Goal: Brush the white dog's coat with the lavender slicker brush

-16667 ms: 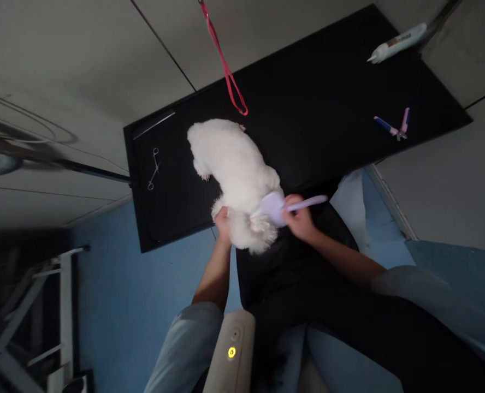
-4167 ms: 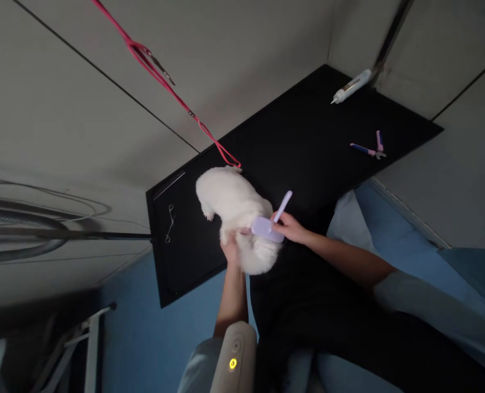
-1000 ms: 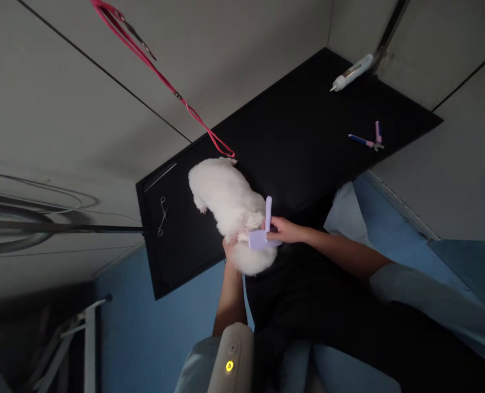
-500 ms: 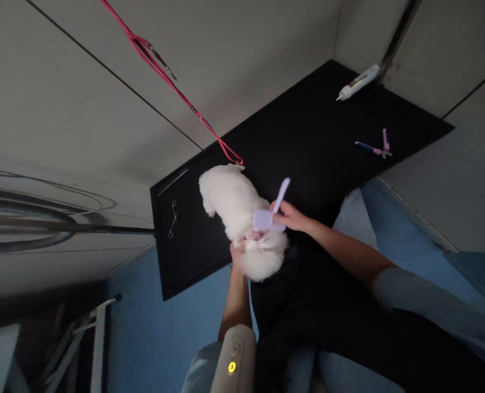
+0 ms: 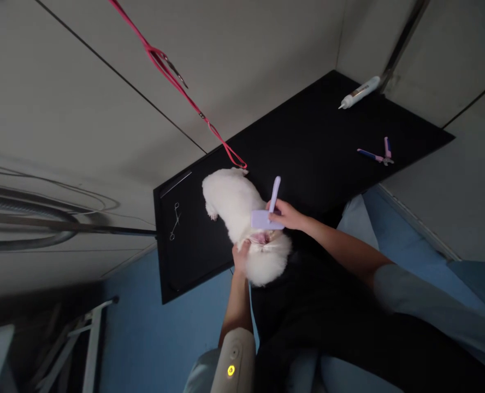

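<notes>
My right hand has its fingers wrapped around a lilac plastic slicker brush pressed on the small fluffy white dog; my left hand grips its rump fur at the black tabletop edge, red nylon leash above.

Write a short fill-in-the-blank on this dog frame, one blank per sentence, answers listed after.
1. The right hand holds a lilac ____ against the dog.
2. The left hand grips the dog's ____ end.
3. The leash running up from the dog is ____ in colour.
4. The table under the dog is ____.

Missing words: brush; rear; red; black
</notes>
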The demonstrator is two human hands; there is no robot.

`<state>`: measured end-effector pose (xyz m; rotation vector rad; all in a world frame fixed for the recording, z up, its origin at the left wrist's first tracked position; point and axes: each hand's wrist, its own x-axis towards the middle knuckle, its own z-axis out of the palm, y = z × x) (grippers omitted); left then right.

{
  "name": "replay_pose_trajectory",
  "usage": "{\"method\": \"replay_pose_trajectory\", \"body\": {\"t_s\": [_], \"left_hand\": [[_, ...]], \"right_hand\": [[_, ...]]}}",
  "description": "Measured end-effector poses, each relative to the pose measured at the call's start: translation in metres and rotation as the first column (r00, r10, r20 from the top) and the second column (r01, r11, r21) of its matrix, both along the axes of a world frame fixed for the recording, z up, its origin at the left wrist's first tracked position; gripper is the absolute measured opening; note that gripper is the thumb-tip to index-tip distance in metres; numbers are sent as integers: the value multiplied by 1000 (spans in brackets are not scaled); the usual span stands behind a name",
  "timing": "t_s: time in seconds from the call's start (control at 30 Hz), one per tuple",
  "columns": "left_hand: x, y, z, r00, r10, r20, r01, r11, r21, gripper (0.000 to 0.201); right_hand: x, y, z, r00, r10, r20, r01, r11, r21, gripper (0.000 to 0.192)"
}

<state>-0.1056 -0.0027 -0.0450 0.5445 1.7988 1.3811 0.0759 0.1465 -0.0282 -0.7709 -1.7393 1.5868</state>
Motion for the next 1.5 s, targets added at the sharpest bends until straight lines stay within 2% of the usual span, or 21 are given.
{"method": "replay_pose_trajectory", "body": {"t_s": [0.07,0.1,0.2,0.23,0.33,0.37,0.47,0.5,0.6,0.63,0.73,0.87,0.93,1.0,1.13,1.17,1.27,1.3,1.4,1.43,1.5], "left_hand": [[2,1,3,1000,-6,13,6,1000,-18,33],[3,1,4,1000,-7,2,7,1000,-27,32],[4,2,7,1000,-9,-29,8,1000,-27,31],[4,2,7,1000,-14,-15,14,1000,-14,31],[5,3,7,999,-10,32,10,1000,1,30],[6,3,8,1000,1,31,-1,1000,-10,29],[7,4,9,1000,20,15,-20,999,-36,27],[8,5,10,1000,17,20,-17,999,-30,27],[9,6,12,999,18,42,-18,1000,-10,27],[9,6,12,999,21,47,-20,1000,-10,26],[9,6,11,998,6,55,-7,1000,9,27],[9,5,9,997,-2,77,0,1000,27,27],[9,5,9,997,13,80,-14,1000,10,25],[9,4,9,997,21,71,-21,1000,0,23],[8,3,7,998,21,60,-21,1000,-2,21],[7,3,6,998,25,57,-25,1000,-11,21],[5,2,3,998,50,46,-49,998,-28,18],[5,2,3,997,54,49,-53,998,-25,17],[5,3,5,996,47,74,-47,999,-5,20],[6,3,7,996,46,83,-46,999,1,21],[9,3,10,993,68,96,-68,998,4,25]], "right_hand": [[-1,-1,3,993,114,17,-115,993,7,23],[-1,-1,5,994,106,26,-106,994,-5,21],[-3,0,10,996,-76,34,77,997,-11,19],[-3,0,13,997,-61,39,60,998,8,20],[-6,2,20,981,155,114,-163,984,66,20],[-7,2,23,980,146,136,-156,985,70,19],[-9,5,31,989,-64,130,51,994,100,17],[-10,6,34,990,-51,132,35,992,118,18],[-12,6,41,957,166,237,-207,966,157,20],[-13,6,43,949,165,268,-214,963,165,19],[-16,8,47,971,-14,239,-41,974,221,18],[-18,9,49,944,176,278,-238,949,208,18],[-17,8,48,951,90,296,-153,968,197,16],[-15,6,45,969,-49,244,0,980,200,18],[-9,3,35,971,133,198,-161,979,128,20],[-7,2,31,976,103,191,-125,987,105,20],[-3,2,17,983,-149,104,143,988,65,22],[-2,1,11,988,-144,65,141,989,43,24],[1,-5,-9,999,32,-27,-34,996,-80,27],[2,-8,-16,999,-3,-50,-3,991,-131,28],[5,-14,-30,975,-203,-87,182,961,-210,30]]}}
